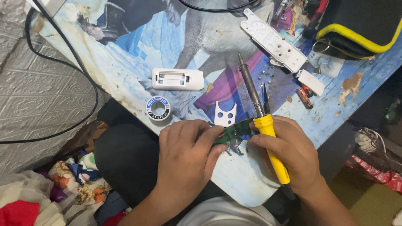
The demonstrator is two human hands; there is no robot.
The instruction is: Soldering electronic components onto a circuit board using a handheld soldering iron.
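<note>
My left hand pinches the left end of a small green circuit board just above the table's near edge. My right hand grips a soldering iron by its yellow handle, and its fingertips also touch the board's right end. The iron's dark metal shaft points up and away from me, tip clear of the board. Small metal contacts hang below the board. A white plastic piece with two holes lies just behind it.
A solder spool sits near the table's left edge, beside a white remote housing with an open battery bay. A long white keypad panel, batteries and a black-and-yellow case lie at the back right. A black cable loops over the left edge.
</note>
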